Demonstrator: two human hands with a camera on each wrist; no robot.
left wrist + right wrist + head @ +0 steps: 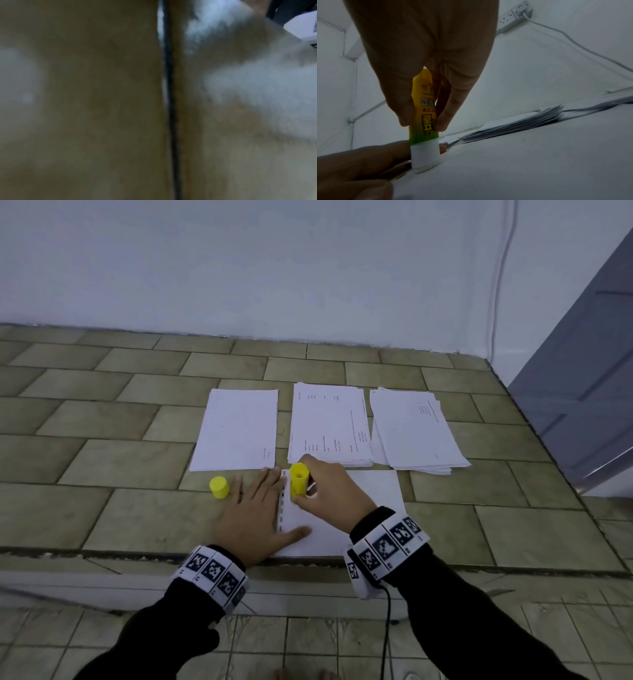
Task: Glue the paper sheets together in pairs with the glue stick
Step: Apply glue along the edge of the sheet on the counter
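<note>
glue stick [299, 483] at sheet [363, 508] edge — seemingly touching

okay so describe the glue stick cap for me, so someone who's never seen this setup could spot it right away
On the tiled ledge, three lots of white paper lie in a row near the wall. Just in front of the leftmost sheet, beside the fingers of the flat left hand, stands the cap. It is a short yellow cylinder standing free, unlike the taller glue stick in the right hand.

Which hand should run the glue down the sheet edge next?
Right. The right hand already grips the glue stick tip-down on the sheet; the left hand lies flat pinning its left edge.
</note>
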